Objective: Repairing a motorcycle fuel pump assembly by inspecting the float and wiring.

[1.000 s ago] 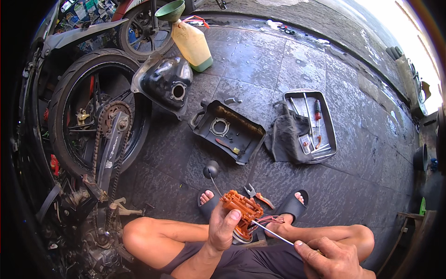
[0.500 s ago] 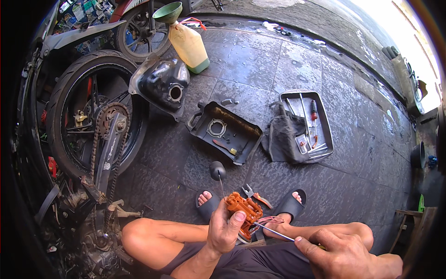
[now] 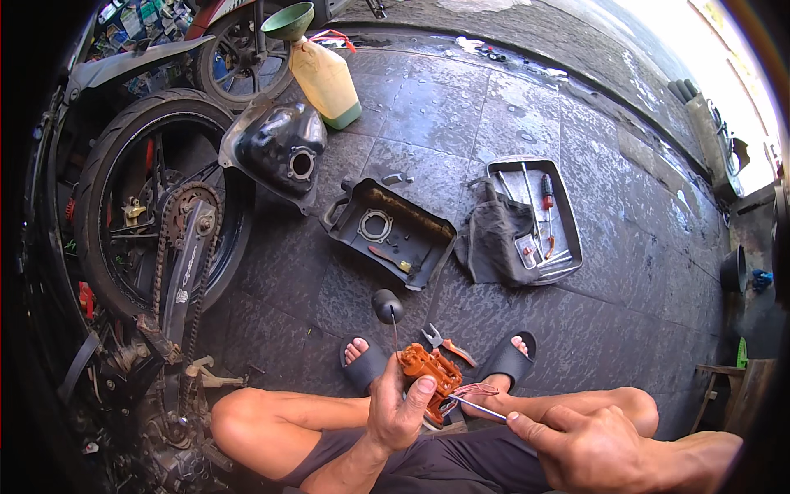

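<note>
My left hand (image 3: pixel 401 407) is closed round an orange plastic fuel pump assembly (image 3: pixel 432 370), held up above my lap. From it a thin wire arm rises to a dark float (image 3: pixel 388 306), and reddish wires (image 3: pixel 479 389) hang at its right side. In my right hand (image 3: pixel 588 445) is a screwdriver, its handle hidden in the fist. The slim metal shaft (image 3: pixel 479 406) points left, with the tip at the lower right of the orange assembly. Pliers with orange handles (image 3: pixel 448 344) lie on the floor between my sandalled feet.
Ahead lies a black tray-like cover (image 3: pixel 393 235) holding a ring and small parts. Right of it is a metal tray (image 3: pixel 576 239) with screwdrivers and a dark cloth (image 3: pixel 498 239). A fuel tank (image 3: pixel 276 152), a jug with a green funnel (image 3: pixel 325 82) and a motorcycle wheel (image 3: pixel 103 214) stand left.
My right hand and the screwdriver have shifted slightly left and up, more shaft now being covered by the fingers. The left hand keeps its grip. The whole view has shifted a little.
</note>
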Available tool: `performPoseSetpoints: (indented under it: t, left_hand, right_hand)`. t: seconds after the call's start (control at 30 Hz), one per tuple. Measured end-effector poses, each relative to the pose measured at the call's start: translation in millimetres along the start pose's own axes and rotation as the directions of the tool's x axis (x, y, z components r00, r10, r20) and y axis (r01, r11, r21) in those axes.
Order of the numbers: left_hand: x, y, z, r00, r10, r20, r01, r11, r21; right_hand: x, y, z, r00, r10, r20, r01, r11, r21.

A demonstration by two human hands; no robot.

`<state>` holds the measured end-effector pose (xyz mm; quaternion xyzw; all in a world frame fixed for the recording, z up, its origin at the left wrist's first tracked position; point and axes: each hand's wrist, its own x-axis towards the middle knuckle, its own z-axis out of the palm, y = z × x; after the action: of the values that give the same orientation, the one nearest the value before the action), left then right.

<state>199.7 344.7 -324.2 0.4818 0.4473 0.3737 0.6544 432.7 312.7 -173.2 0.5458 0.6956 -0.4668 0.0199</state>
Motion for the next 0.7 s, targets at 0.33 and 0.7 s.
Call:
performPoseSetpoints:
  t: [0.33,0.7]
  left_hand:
    - [-1,-11,10,0.998,-0.041,-0.04,0.036,0.991,-0.126]
    - [9,-13,24,0.974,0.049,-0.223,-0.09,0.979,-0.181]
  right_hand:
    - [-6,17,21,0.989,-0.047,-0.14,0.066,0.989,0.131]
    - [-2,-4,21,0.982,0.094,-0.163,-0.064,0.981,0.181]
